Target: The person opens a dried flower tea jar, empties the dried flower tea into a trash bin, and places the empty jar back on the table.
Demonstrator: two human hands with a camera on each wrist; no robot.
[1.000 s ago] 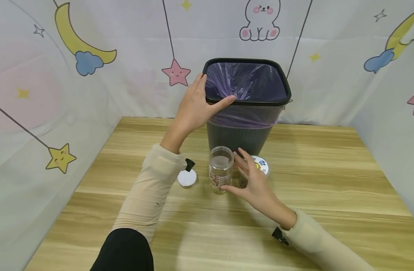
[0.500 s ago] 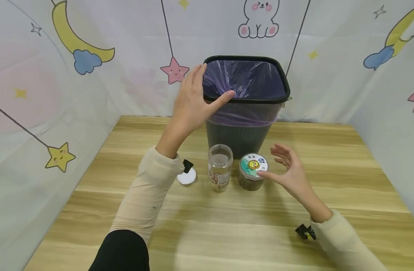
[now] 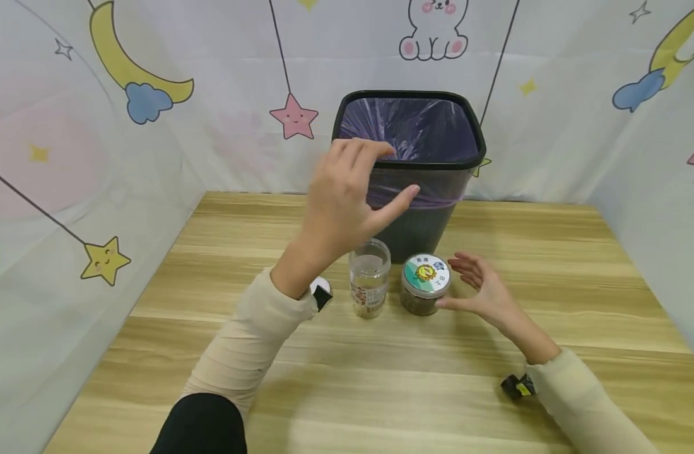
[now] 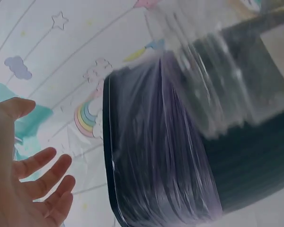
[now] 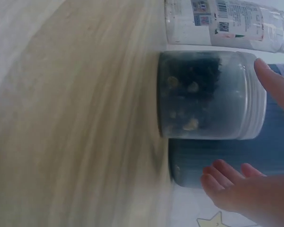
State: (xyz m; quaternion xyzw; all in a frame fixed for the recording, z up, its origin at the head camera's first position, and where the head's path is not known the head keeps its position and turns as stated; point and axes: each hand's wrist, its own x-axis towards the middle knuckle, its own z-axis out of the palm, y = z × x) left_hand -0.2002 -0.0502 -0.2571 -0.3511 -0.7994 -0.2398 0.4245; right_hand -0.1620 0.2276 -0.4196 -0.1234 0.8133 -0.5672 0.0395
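My left hand (image 3: 344, 195) hovers before the bin's near left side, fingers bent loosely, thumb apart, holding nothing. Below it stands a tall clear jar (image 3: 370, 293) with a printed label and no lid. To the right is a squat clear jar (image 3: 419, 304) with a green-and-white picture lid (image 3: 425, 275); dark stuff with pale bits shows inside it in the right wrist view. Beside this squat jar, my right hand (image 3: 489, 293) is spread, thumb tip right at its side and fingers off to the right. A white round lid (image 3: 320, 284) is partly hidden by my left wrist.
Behind the jars stands a dark bin (image 3: 421, 236) with a black rim and a purple liner bag (image 3: 423, 129). Everything rests on a wood-grain table (image 3: 358, 391). A cartoon-printed cloth (image 3: 233, 94) closes off the back and sides.
My left hand has come off the bin's rim, towards me and slightly right. My right hand has moved from the tall jar rightward to the squat jar's right side.
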